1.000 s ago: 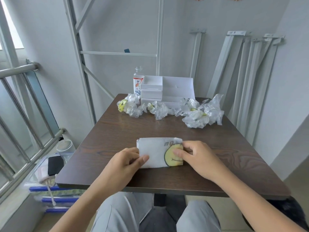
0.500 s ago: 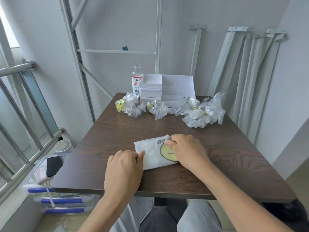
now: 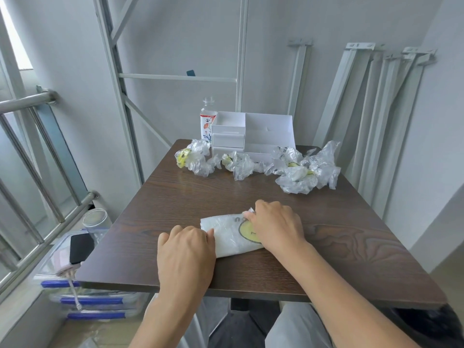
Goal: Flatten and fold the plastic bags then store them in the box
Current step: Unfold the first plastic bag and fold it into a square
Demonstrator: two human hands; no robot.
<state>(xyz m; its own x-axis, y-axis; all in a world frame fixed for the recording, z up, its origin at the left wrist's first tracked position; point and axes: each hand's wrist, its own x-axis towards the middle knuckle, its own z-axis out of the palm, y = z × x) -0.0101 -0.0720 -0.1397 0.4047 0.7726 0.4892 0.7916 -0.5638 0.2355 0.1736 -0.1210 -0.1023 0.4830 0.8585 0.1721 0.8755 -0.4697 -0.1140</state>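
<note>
Head view, single entry list.

1. Table (image 3: 175,197): dark wood-grain top.
2. Folded plastic bag (image 3: 227,238): white and translucent, with a yellow smiley print. It lies flat as a narrow strip on the near half of the table, between the two hands.
3. Left hand (image 3: 187,254): back upward, set at the strip's left end. The thumb touches the bag's edge. The fingers bend downward with their tips hidden, so whether they grip the plastic cannot be told.
4. Right hand (image 3: 275,222): lies over the strip's right part and covers half of the smiley. The fingers are curled onto the far edge, where a small corner of plastic pokes up between them.
5. Crumpled plastic bags (image 3: 301,172): a loose row across the far part of the table, unflattened, just in front of the box.
6. White box (image 3: 253,134): compartmented, with small drawers on its left side, at the table's far edge.
7. Bottle (image 3: 208,121): clear, printed label, just left of the box.
8. Lidded containers (image 3: 90,300): stacked on the floor to the left, blue clips.
9. Metal railing (image 3: 25,101): far left.
</note>
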